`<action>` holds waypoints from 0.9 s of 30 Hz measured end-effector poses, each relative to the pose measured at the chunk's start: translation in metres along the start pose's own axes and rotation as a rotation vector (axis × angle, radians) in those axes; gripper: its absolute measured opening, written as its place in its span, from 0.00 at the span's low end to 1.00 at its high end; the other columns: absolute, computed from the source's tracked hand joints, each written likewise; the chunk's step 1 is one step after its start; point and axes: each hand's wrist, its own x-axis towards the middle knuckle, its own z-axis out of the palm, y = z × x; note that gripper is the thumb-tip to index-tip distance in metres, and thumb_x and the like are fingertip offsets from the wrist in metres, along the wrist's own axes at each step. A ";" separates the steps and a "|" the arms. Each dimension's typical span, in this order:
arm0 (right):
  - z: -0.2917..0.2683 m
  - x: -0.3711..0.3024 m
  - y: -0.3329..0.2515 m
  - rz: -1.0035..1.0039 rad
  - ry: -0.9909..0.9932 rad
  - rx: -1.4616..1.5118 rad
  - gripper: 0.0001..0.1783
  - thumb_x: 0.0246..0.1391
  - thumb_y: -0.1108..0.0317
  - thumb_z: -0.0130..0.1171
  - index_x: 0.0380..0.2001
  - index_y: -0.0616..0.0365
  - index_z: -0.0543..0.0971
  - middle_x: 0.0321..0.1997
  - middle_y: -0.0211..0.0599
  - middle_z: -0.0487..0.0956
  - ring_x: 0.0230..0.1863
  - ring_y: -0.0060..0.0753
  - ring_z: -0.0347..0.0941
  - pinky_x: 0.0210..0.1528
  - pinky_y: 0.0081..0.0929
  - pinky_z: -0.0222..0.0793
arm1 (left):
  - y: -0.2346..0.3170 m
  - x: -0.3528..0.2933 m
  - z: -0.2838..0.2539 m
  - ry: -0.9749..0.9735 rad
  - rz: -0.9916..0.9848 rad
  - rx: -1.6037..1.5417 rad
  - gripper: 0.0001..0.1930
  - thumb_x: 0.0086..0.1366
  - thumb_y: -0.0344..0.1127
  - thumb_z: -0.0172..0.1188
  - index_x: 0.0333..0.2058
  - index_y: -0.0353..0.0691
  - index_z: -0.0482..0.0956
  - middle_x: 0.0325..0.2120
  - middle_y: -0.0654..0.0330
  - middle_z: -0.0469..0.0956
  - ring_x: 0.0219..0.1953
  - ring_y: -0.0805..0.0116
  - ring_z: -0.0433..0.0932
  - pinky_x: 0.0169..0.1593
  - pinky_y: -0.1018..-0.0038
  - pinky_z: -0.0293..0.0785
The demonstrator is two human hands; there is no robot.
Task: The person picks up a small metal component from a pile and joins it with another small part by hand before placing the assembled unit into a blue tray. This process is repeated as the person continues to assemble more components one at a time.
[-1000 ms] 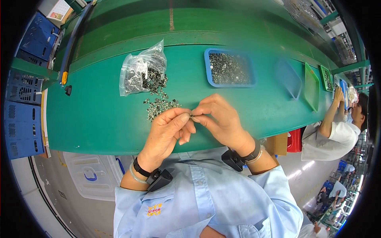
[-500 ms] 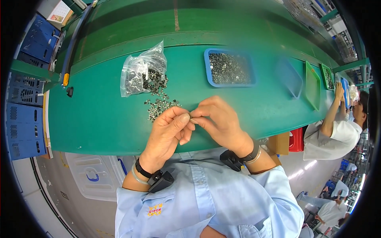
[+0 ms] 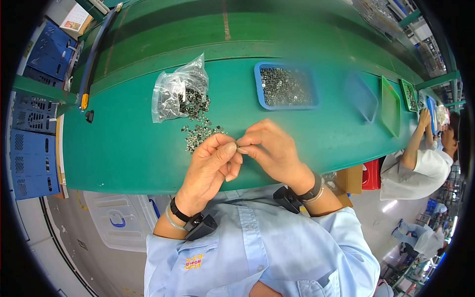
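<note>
My left hand and my right hand meet fingertip to fingertip above the green table. Both pinch one small metal part, mostly covered by the fingers, so its exact kind does not show. Just beyond my left hand lies a loose pile of small shiny metal parts. It trails back to a clear plastic bag, tipped on its side with more of these parts at its mouth. Farther off to the right, a blue tray holds many small metal pieces.
At the right stand a translucent blue tray, a green tray and a smaller filled green tray. A co-worker works there. Blue crates line the left; a lidded clear bin sits on the floor.
My hands keep the same pinch with hardly any movement. The view has shifted slightly, and a distant person at lower right has changed place.
</note>
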 end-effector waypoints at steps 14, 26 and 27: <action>0.004 -0.004 -0.002 0.065 0.037 0.114 0.08 0.44 0.75 0.64 0.31 0.55 0.78 0.32 0.32 0.75 0.34 0.32 0.72 0.34 0.27 0.68 | -0.013 0.006 -0.002 -0.083 0.036 -0.170 0.05 0.66 0.34 0.54 0.34 0.39 0.70 0.22 0.60 0.75 0.19 0.73 0.69 0.21 0.79 0.60; -0.005 -0.003 0.001 -0.079 -0.015 -0.068 0.10 0.43 0.77 0.65 0.31 0.56 0.77 0.32 0.33 0.77 0.34 0.33 0.73 0.35 0.27 0.69 | 0.004 0.000 0.008 0.025 0.055 0.175 0.06 0.66 0.34 0.53 0.35 0.38 0.71 0.23 0.60 0.75 0.19 0.74 0.70 0.21 0.80 0.63; -0.005 -0.002 0.000 -0.083 -0.017 -0.066 0.10 0.43 0.77 0.65 0.31 0.56 0.77 0.32 0.33 0.77 0.34 0.33 0.73 0.35 0.27 0.69 | 0.005 -0.002 0.011 0.008 0.061 0.123 0.06 0.66 0.34 0.54 0.35 0.38 0.71 0.23 0.60 0.75 0.19 0.74 0.70 0.21 0.79 0.63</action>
